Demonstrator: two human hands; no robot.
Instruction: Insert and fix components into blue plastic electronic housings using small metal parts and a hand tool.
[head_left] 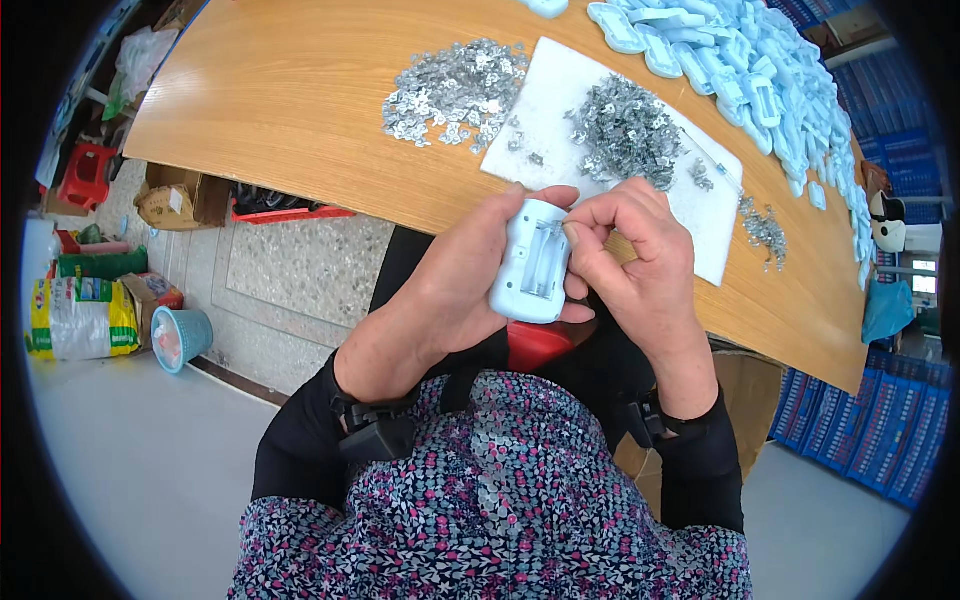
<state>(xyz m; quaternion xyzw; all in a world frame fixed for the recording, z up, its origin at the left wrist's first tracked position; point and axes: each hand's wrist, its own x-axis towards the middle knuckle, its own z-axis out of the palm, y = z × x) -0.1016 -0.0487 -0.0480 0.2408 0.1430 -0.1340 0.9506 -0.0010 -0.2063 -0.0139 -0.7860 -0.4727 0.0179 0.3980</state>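
Observation:
My left hand point(455, 262) is wrapped around a light blue plastic casing point(512, 290) with a long battery compartment facing up. Metal shows at the ends of that compartment. Thumb and forefinger of my right hand point(640, 255) are pinched together at the compartment's upper right corner; whatever sits between those fingertips is too small and covered to name. Just beyond both hands, a heap of small dark metal spring contacts point(625, 130) lies on a white foam sheet point(555, 75). To its left on the table is a pile of flat silvery metal contact plates point(455, 90).
A large heap of light blue casings point(740, 75) covers the far right of the wooden table point(270, 90). A thin rod-like tool point(715, 160) and more small metal pieces point(763, 235) lie near the sheet's right edge. Left on the floor stand a blue bin point(183, 340) and cardboard box point(180, 197).

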